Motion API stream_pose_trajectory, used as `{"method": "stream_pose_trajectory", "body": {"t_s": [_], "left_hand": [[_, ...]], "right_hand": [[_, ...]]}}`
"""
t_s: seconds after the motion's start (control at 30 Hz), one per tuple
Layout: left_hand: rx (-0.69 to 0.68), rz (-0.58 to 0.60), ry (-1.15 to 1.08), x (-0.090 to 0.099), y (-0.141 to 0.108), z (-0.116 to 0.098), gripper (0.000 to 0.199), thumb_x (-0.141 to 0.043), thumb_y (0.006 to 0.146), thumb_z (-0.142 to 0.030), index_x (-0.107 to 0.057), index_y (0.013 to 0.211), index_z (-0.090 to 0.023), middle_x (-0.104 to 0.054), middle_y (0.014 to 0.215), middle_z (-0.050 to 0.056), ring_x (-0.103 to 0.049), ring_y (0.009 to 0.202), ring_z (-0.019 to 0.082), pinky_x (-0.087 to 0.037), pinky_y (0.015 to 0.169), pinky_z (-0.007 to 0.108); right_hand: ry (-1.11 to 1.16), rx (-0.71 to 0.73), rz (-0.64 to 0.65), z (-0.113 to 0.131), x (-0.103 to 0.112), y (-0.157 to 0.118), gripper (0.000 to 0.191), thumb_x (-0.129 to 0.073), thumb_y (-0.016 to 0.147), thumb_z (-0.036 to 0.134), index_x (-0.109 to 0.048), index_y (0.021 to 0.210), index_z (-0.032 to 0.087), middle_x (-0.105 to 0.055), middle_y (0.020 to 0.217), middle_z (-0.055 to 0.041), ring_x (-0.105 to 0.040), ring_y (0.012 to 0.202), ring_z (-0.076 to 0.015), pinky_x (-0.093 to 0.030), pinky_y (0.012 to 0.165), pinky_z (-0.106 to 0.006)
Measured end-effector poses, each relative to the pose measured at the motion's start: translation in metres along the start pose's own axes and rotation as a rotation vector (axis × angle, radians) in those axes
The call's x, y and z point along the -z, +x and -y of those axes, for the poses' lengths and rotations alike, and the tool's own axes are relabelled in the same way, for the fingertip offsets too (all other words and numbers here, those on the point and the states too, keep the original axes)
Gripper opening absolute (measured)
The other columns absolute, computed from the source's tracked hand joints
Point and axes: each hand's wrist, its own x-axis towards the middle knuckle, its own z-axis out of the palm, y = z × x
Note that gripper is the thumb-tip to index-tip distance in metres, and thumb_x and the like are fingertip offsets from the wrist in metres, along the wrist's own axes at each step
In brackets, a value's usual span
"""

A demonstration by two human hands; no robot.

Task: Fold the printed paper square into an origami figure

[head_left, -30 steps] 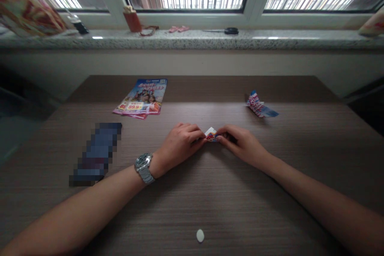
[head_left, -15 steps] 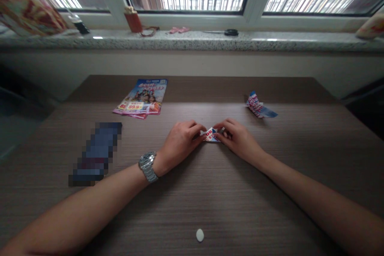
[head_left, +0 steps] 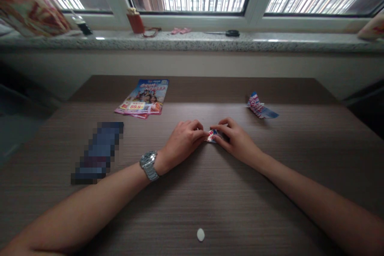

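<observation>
Between my two hands, at the middle of the table, is a small folded piece of printed paper (head_left: 211, 137), white, red and blue. My left hand (head_left: 187, 138), with a metal watch (head_left: 149, 165) on its wrist, pinches the paper's left end between thumb and fingers. From the right, my right hand (head_left: 235, 136) grips the other end, its fingertips over the top and the thumb along the near side. Fingers cover much of the paper, so its full folded shape is hidden.
Printed flyers (head_left: 147, 98) lie at the back left, and a pixelated dark flat object (head_left: 99, 152) is beside my left forearm. A folded paper figure (head_left: 259, 106) sits back right. Near the front is a white oval piece (head_left: 201, 235). Scissors (head_left: 229, 33) rest on the windowsill (head_left: 186, 44).
My right fingers have shifted over the paper and now cover more of it. My left fingertips have moved slightly right. The whole view has shifted a little.
</observation>
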Motion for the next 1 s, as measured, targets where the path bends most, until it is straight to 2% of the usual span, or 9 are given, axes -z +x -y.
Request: {"method": "stream_pose_trajectory", "body": {"t_s": [0.13,0.3,0.43,0.53,0.7,0.87,1.0], "left_hand": [[-0.009,0.008,-0.008,0.0,0.0,0.0,0.022,-0.055,0.101,-0.033,-0.074,0.104,-0.023,-0.067,0.101,0.006,-0.061,0.091,0.018,-0.041,0.08,0.033],[-0.01,-0.016,-0.043,0.0,-0.001,-0.002,0.023,-0.055,0.1,-0.036,-0.072,0.103,-0.021,-0.067,0.101,0.007,-0.062,0.092,0.019,-0.044,0.082,0.033],[0.006,-0.046,-0.114,0.0,-0.003,-0.005,0.022,-0.057,0.099,-0.034,-0.07,0.111,-0.021,-0.067,0.102,0.008,-0.062,0.093,0.02,-0.047,0.083,0.033],[0.038,-0.055,-0.235,0.0,-0.003,-0.005,0.024,-0.058,0.098,-0.031,-0.067,0.118,-0.02,-0.067,0.106,0.008,-0.063,0.095,0.019,-0.05,0.085,0.032],[0.161,-0.122,-0.519,0.003,-0.003,-0.006,0.019,-0.058,0.099,-0.028,-0.064,0.113,-0.018,-0.067,0.104,0.007,-0.065,0.09,0.015,-0.054,0.081,0.028],[0.215,-0.096,-0.847,0.004,-0.003,-0.01,0.021,-0.06,0.098,-0.03,-0.062,0.114,-0.017,-0.07,0.104,0.006,-0.069,0.091,0.014,-0.057,0.082,0.025],[0.226,-0.149,-0.928,0.004,-0.003,-0.012,0.021,-0.064,0.095,-0.03,-0.065,0.111,-0.016,-0.071,0.104,0.006,-0.069,0.094,0.014,-0.058,0.086,0.025]], "right_hand": [[0.044,-0.027,-0.012,0.003,0.001,0.0,0.022,-0.066,0.092,0.027,-0.066,0.113,0.023,-0.056,0.111,-0.0085,-0.062,0.099,-0.0225,-0.051,0.089,-0.036],[0.102,-0.061,-0.012,0.01,0.004,-0.001,0.013,-0.065,0.092,0.024,-0.059,0.102,0.021,-0.062,0.094,-0.0043,-0.059,0.084,-0.0193,-0.048,0.076,-0.032],[0.231,-0.112,-0.01,0.01,0.005,-0.002,0.011,-0.063,0.093,0.025,-0.056,0.1,0.022,-0.06,0.082,0.0008,-0.056,0.073,-0.0158,-0.044,0.067,-0.028],[0.337,-0.145,-0.034,0.008,0.005,-0.003,0.013,-0.064,0.093,0.029,-0.057,0.101,0.023,-0.06,0.081,0.0019,-0.056,0.071,-0.0143,-0.043,0.064,-0.027],[0.466,-0.194,-0.079,0.003,0.005,-0.005,0.022,-0.067,0.091,0.04,-0.057,0.102,0.023,-0.059,0.081,0.0016,-0.054,0.068,-0.0142,-0.042,0.061,-0.027],[0.585,-0.215,-0.123,0.006,0.005,-0.006,0.024,-0.069,0.089,0.04,-0.055,0.1,0.024,-0.059,0.082,0.0014,-0.056,0.072,-0.0148,-0.045,0.065,-0.028],[0.621,-0.223,-0.144,0.01,0.007,-0.007,0.025,-0.072,0.088,0.039,-0.055,0.098,0.023,-0.058,0.081,0.0022,-0.056,0.07,-0.0138,-0.046,0.062,-0.027]]}}
